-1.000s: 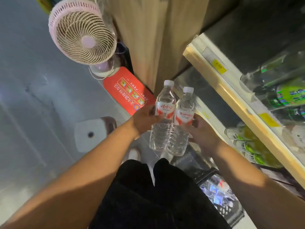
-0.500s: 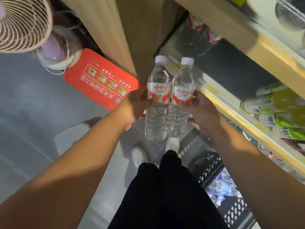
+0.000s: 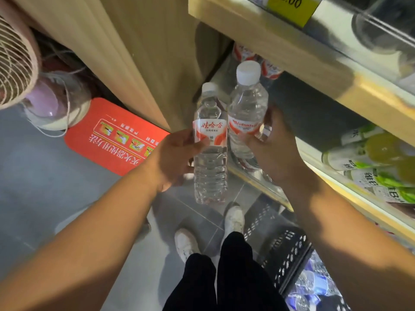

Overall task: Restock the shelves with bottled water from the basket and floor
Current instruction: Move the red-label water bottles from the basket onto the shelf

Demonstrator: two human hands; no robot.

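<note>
I hold two clear water bottles with white caps and red-and-white labels in front of the shelves. My left hand (image 3: 174, 158) grips the left bottle (image 3: 210, 171) at its label. The right bottle (image 3: 247, 106) is in my right hand (image 3: 272, 149) and sits higher, tilted toward the dark shelf opening (image 3: 314, 113). More red-labelled water bottles (image 3: 269, 68) stand deep on that shelf. The black plastic basket (image 3: 287, 261) lies on the floor at the lower right, with bottles (image 3: 312, 286) inside it.
A wooden shelf edge (image 3: 280, 48) with a yellow price tag (image 3: 292, 7) runs overhead at the right. Green-labelled drinks (image 3: 377, 162) fill the shelf to the right. A pink fan (image 3: 15, 61) and a red sign (image 3: 119, 135) stand on the grey floor at left. My white shoes (image 3: 233, 218) are below.
The view has closed in on the shelf. Both bottles have moved up and forward, and the right bottle has risen above the left one toward the shelf opening.
</note>
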